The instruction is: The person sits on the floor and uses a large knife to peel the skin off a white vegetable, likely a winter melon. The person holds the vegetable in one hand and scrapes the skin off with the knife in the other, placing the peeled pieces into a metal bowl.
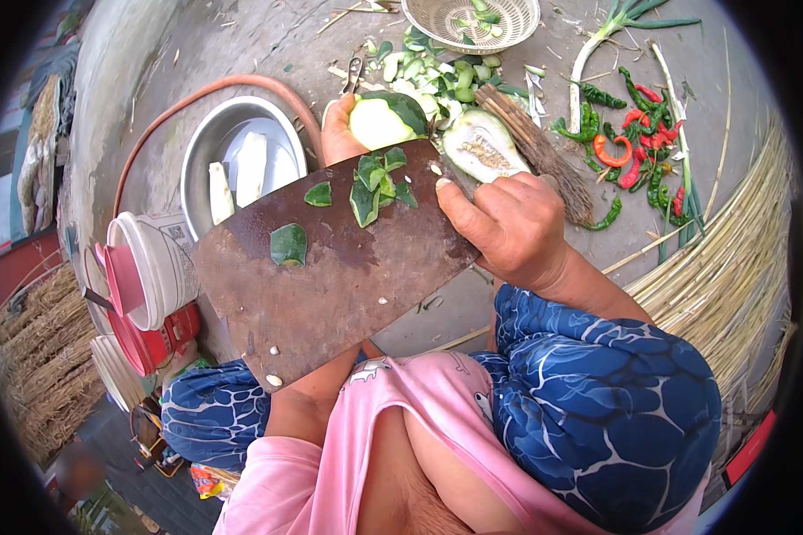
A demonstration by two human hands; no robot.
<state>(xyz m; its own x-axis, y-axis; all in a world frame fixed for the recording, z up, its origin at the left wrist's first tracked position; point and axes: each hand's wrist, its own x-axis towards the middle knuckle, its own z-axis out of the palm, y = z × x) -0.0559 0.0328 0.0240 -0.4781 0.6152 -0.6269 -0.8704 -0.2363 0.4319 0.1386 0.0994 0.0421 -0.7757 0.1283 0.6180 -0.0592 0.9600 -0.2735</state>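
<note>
The right hand (513, 225) grips the board (348, 278) by its right edge, green peels (366, 198) lying on top. The left hand (337, 134) holds a gourd (380, 122) past the board's far edge.

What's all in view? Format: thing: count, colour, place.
Chopping board: one, brown, centre
Peel pieces: several, green, on board
Gourd piece: one, white/green, beyond board
Seeded gourd half: one, pale green, upper centre
Scraps: many, green, top centre
Woven basket: one, beige, top
Basin: one, silver, upper left
Peeled chunks: two, white, in basin
Hose: one, orange-brown, around basin
Buckets: several, white/red, left
Brush: one, brown, right of gourd half
Chillies: many, red/green, upper right
Stalks: many, straw-yellow, right
Left grip: one, bare, beside gourd piece
Right grip: one, bare, board's right edge
</note>
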